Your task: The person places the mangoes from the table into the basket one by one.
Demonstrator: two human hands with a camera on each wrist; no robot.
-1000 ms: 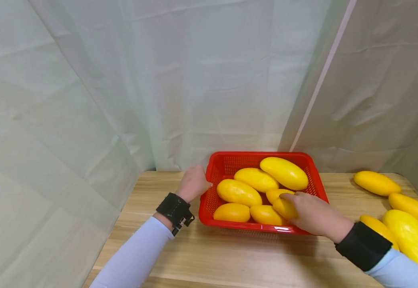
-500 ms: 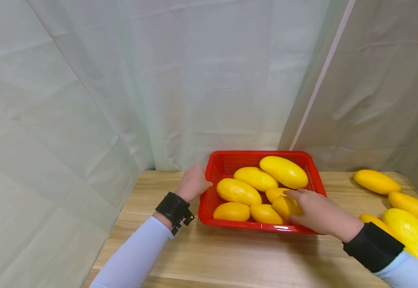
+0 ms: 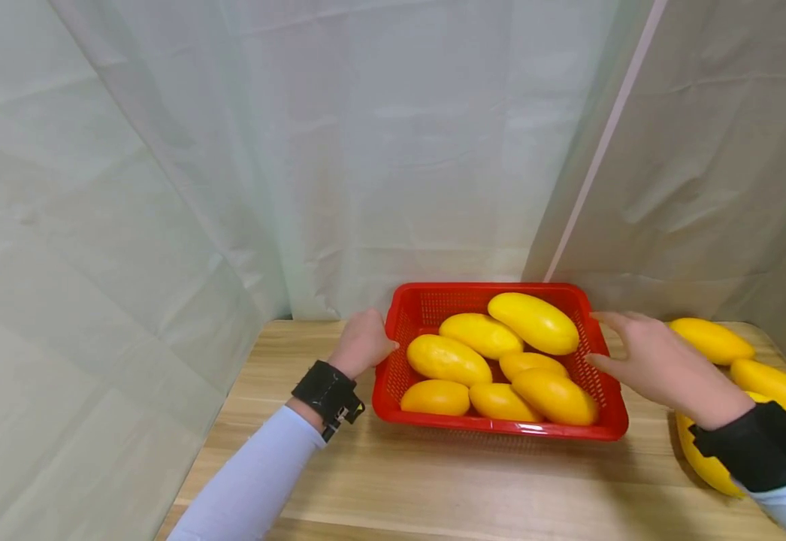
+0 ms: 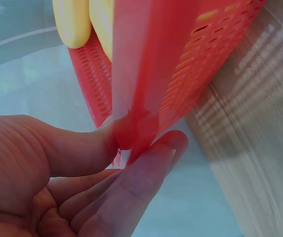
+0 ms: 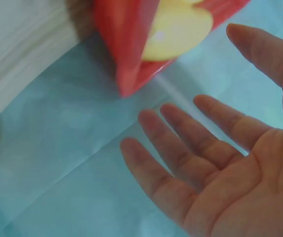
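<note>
A red plastic basket (image 3: 412, 303) stands on the wooden table (image 3: 393, 481) and holds several yellow mangoes (image 3: 448, 360). My left hand (image 3: 363, 343) pinches the basket's left rim between thumb and fingers (image 4: 146, 173); the rim (image 4: 146, 74) fills the left wrist view. My right hand (image 3: 650, 361) hovers empty just right of the basket with straight, spread fingers (image 5: 181, 143). The mango (image 3: 555, 396) at the basket's near right corner lies free.
Several more yellow mangoes (image 3: 711, 340) lie on the table to the right, one (image 3: 707, 458) partly under my right forearm. Pale cloth (image 3: 231, 150) hangs behind and on both sides, close around the table. The table's near left part is bare wood.
My right hand has let go of the mango it was setting in the basket's near right corner and moved right and back, out over the rim. The left hand has stayed.
</note>
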